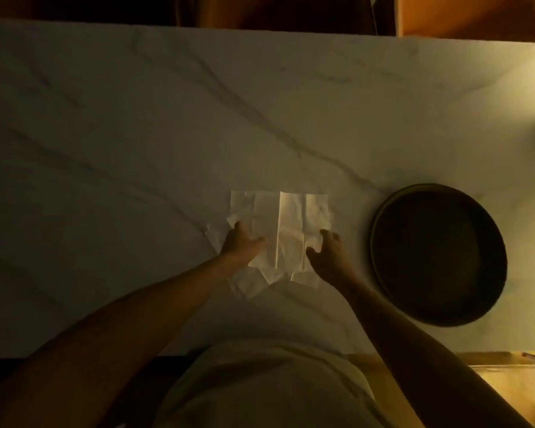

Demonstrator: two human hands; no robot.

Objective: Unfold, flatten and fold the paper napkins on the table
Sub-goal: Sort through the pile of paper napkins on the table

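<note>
Paper napkins: overlapping white sheets, creased, lying on the marble-patterned desk near its front edge, centre. Left hand rests on the left sheets, fingers loosely spread, flat. Right hand at the right edge, fingers curled onto the paper; whether they pinch it cannot be told. Dark round tray sits just right of the napkins, apart. Clear container at lower right. No legible writing.

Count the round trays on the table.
1. The dark round tray sits on the marble table, to the right of the napkins and beyond the right hand. A dark object at the far right edge is cut off; unclear what it is.
</note>
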